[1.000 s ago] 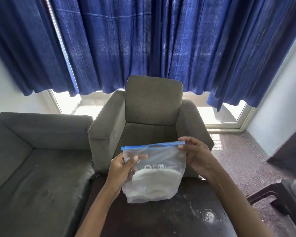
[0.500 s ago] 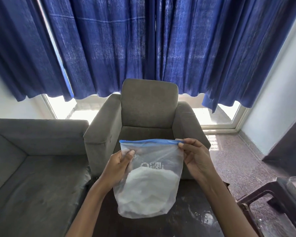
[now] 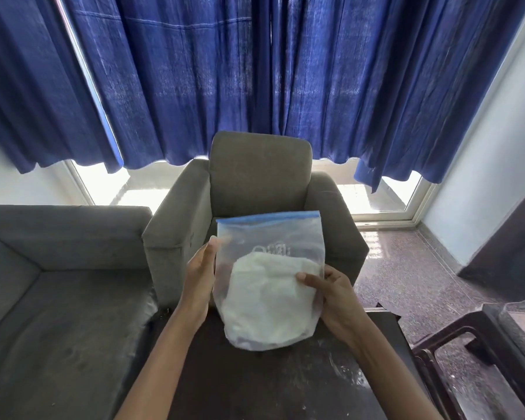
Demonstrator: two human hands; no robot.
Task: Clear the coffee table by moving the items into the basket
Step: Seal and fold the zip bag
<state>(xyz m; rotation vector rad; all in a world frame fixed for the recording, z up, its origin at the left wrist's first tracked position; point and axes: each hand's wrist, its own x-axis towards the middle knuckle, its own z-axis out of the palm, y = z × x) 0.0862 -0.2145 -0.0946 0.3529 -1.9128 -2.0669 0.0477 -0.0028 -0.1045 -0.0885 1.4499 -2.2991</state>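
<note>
The zip bag [image 3: 270, 286] is likely light, soft, slippery; left grip [image 3: 201, 272] lies flat, fingers straight, against its side; right grip [image 3: 335, 298] clamps its right edge; best supported underneath.

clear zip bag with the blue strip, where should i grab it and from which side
Pinch the clear plastic zip bag from above, on the flat empty band just under its blue seal strip. The bag is held upright and its white contents bulge the lower half, so the weight would likely hang steady below the pinch.
</note>
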